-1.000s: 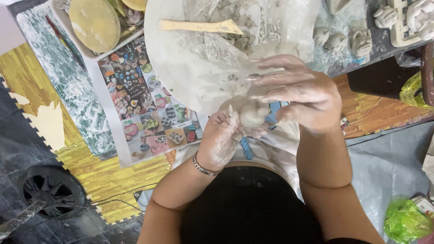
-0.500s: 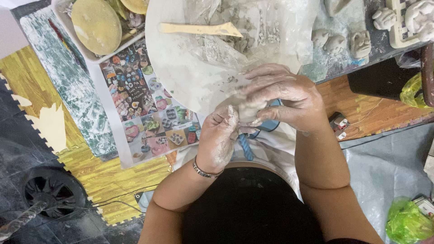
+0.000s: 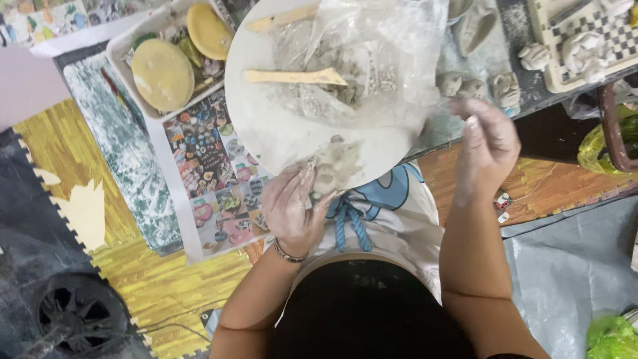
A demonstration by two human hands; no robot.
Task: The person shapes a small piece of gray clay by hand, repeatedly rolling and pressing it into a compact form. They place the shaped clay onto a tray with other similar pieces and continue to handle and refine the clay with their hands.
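A flattened lump of grey clay [image 3: 335,166] lies at the near edge of a round white board [image 3: 256,113], pinched between the thumb and fingers of the clay-smeared left hand [image 3: 292,206]. The right hand [image 3: 485,146] hangs loosely open and empty, off the board's right edge near small clay figures [image 3: 475,85]. Further up the board, a wooden modelling tool [image 3: 296,77] rests on crumpled clear plastic [image 3: 372,53].

My left hand [image 3: 292,209] covers part of the grey lump of wet clay [image 3: 335,169], so I can't tell its full shape. My right hand [image 3: 485,146] is motion-blurred, its fingertips unclear. The crumpled clear plastic sheet [image 3: 372,46] veils the clay scraps beneath. The checkered board with pale clay figures [image 3: 585,40] is cut off at the upper right, and the green plastic bag [image 3: 611,336] at the lower right.
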